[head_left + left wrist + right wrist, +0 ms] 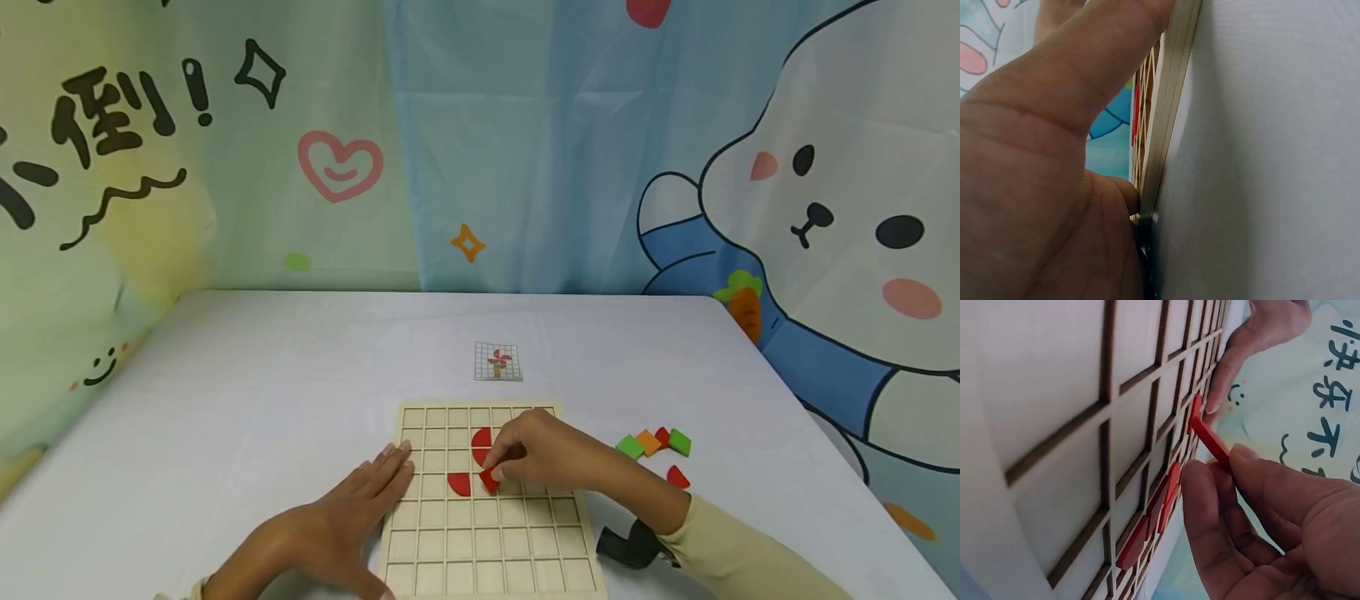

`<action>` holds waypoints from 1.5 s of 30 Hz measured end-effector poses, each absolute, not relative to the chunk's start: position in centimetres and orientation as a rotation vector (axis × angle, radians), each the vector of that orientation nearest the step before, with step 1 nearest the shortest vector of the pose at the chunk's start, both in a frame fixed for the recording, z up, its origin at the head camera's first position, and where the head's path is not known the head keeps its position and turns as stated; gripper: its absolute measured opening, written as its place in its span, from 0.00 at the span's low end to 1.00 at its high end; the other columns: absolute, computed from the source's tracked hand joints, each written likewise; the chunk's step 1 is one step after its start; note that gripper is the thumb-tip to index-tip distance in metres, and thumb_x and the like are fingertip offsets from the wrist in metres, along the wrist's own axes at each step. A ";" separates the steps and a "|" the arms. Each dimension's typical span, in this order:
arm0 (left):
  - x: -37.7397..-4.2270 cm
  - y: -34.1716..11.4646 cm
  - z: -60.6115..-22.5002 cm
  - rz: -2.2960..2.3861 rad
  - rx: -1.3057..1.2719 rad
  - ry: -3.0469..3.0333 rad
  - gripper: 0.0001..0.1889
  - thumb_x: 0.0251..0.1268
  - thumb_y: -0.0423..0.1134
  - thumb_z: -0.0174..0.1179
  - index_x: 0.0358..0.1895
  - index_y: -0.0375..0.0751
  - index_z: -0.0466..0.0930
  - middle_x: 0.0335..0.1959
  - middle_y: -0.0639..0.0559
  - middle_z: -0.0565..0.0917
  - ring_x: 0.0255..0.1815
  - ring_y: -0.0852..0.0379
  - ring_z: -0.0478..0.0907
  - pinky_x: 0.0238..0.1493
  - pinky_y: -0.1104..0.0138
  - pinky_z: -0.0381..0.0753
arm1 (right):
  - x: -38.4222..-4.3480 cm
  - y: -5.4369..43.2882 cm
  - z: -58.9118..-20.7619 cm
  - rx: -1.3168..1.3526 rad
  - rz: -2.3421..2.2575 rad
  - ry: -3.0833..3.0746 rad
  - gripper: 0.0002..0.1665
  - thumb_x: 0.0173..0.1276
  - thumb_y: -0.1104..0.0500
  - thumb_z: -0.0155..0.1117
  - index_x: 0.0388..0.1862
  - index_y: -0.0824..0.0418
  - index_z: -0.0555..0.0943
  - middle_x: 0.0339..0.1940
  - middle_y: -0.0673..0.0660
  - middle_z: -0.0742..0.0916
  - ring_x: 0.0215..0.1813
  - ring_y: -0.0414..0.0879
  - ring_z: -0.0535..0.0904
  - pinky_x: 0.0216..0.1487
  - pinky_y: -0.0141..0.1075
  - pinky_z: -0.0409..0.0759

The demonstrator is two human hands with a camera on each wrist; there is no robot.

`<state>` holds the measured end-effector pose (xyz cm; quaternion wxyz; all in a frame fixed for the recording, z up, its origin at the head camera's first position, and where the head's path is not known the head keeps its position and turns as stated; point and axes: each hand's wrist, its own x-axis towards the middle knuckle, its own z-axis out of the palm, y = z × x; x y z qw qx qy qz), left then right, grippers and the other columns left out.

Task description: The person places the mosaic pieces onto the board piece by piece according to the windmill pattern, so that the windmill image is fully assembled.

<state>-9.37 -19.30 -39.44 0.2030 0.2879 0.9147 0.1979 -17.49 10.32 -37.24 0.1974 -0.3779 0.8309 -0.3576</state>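
A wooden grid board (431, 546) lies on the white table. My left hand (341, 517) rests along its left edge, fingers outstretched on the rim and thumb at the near left corner. Between the thumb and fingers of my right hand (543, 454) is a red tile (490, 481), pinched and tilted over a cell near the board's middle; the right wrist view shows its thin edge (1211, 442). Just left of it a red quarter-circle tile (459, 484) sits in a cell. More red tiles (481, 437) lie in the cells above, partly beside my right fingertips.
Right of the board lie loose tiles: a green one (630, 447), an orange one (648, 442), another green one (680, 442) and a red one (678, 477). Behind the board is a small pattern card (498, 362) with a pinwheel. A printed curtain (517, 167) hangs behind the table.
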 end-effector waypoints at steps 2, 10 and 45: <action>-9.4 -19.3 -39.4 0.548 0.800 2.552 0.71 0.35 0.76 0.67 0.79 0.40 0.40 0.79 0.51 0.32 0.78 0.50 0.28 0.73 0.47 0.41 | -17.6 10.0 -37.3 -1.073 -0.991 2.336 0.08 0.61 0.69 0.69 0.34 0.57 0.89 0.30 0.41 0.86 0.33 0.35 0.80 0.36 0.31 0.80; -9.4 -19.3 -39.4 0.544 0.794 2.549 0.71 0.35 0.76 0.68 0.79 0.41 0.40 0.80 0.51 0.32 0.78 0.50 0.28 0.73 0.47 0.41 | -17.6 9.4 -37.5 -1.023 -0.979 2.395 0.06 0.61 0.66 0.71 0.31 0.55 0.88 0.26 0.41 0.86 0.32 0.36 0.79 0.36 0.32 0.79; -9.4 -19.3 -39.4 0.536 0.802 2.548 0.70 0.36 0.74 0.68 0.78 0.38 0.41 0.79 0.50 0.32 0.78 0.49 0.28 0.73 0.47 0.41 | -17.1 8.9 -37.5 -1.155 -0.810 2.423 0.06 0.64 0.65 0.68 0.40 0.59 0.88 0.31 0.41 0.83 0.34 0.33 0.76 0.37 0.29 0.77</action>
